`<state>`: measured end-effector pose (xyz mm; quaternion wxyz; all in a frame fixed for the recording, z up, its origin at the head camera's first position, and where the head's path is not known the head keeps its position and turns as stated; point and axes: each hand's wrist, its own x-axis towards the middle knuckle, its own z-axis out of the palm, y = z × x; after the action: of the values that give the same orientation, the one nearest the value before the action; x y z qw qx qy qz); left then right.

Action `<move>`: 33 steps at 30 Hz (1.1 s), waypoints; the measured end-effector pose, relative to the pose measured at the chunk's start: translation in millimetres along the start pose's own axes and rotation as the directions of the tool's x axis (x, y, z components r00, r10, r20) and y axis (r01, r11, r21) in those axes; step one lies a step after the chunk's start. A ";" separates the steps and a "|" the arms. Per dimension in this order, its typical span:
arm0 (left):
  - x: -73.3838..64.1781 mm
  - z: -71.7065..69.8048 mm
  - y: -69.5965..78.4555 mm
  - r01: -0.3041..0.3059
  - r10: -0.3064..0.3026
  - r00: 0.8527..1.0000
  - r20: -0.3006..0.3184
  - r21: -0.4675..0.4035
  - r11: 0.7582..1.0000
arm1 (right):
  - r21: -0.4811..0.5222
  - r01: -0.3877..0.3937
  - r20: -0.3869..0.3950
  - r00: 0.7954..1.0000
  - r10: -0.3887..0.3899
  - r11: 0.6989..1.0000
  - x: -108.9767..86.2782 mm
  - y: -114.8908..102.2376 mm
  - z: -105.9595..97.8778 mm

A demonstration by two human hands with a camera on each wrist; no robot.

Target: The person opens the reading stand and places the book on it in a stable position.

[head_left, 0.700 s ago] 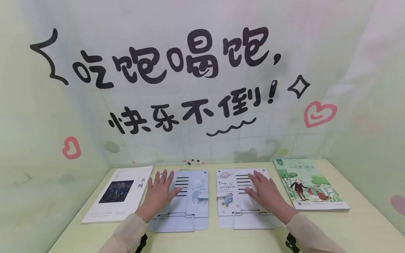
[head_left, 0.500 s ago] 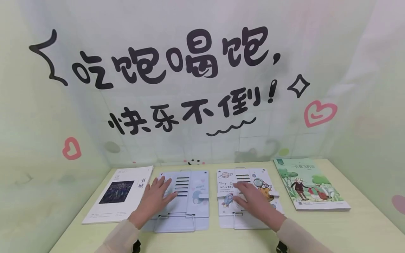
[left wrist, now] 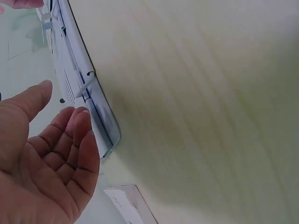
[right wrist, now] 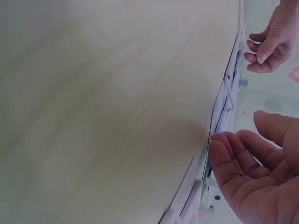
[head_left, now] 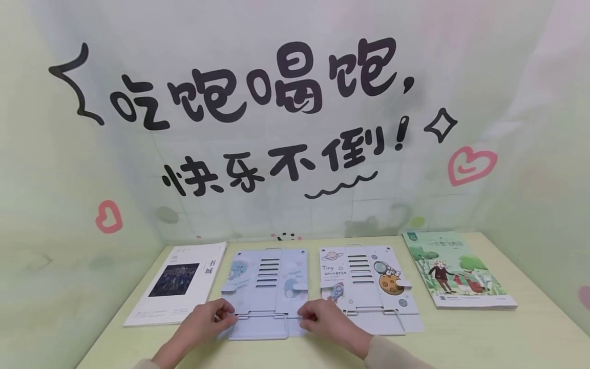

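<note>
A pale blue metal book stand (head_left: pixel 290 271) lies folded flat on the table, with slots down its middle and a wire ledge in front. At its lower left edge is my left hand (head_left: pixel 203 320), fingers bent and thumb apart from them. My right hand (head_left: pixel 327 320) is at the stand's lower right edge, fingers likewise loosely bent. Both wrist views show fingertips close by the stand's edge, a gap between thumb and fingers. Beside it lies a second book stand (head_left: pixel 361 294), printed with planets and an astronaut; the right hand overlaps its lower left corner in the head view.
A white magazine (head_left: pixel 189 307) with a dark picture lies at the left of the wooden table (head_left: pixel 479 338). To the right is a green picture book (head_left: pixel 465 277). A printed curtain (head_left: pixel 276 215) with large black lettering stands behind the table.
Both hands have come down from above the two stands. The left drew back to the blue stand's lower left edge; the right moved left, off the planet stand, to the blue stand's lower right.
</note>
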<state>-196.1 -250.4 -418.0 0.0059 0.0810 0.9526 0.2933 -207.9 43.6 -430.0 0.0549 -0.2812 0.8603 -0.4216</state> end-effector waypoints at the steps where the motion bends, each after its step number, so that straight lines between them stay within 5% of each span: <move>1: -1.8 1.2 -1.1 -0.010 0.010 1.000 0.012 -0.023 1.000 | 0.016 -0.009 0.002 1.000 0.009 1.000 1.0 -1.3 2.3; 7: -3.6 8.8 -3.5 0.021 -0.018 0.999 0.027 -0.101 0.995 | 0.035 -0.041 0.005 0.999 0.041 0.999 6.8 -7.2 10.3; 22: 1.6 20.5 -3.0 0.150 -0.155 0.987 -0.031 -0.142 0.978 | 0.152 -0.132 0.004 0.991 0.133 0.980 13.2 -8.8 23.1; 33: -2.0 21.8 -11.6 0.118 -0.121 0.993 -0.005 -0.200 0.973 | -0.083 -0.107 -0.051 0.993 0.103 0.991 10.4 -12.0 35.5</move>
<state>-194.6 -248.1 -442.6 0.0232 0.0201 0.9216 0.3870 -199.5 7.6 -442.1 0.0448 -0.2280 0.8922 -0.3872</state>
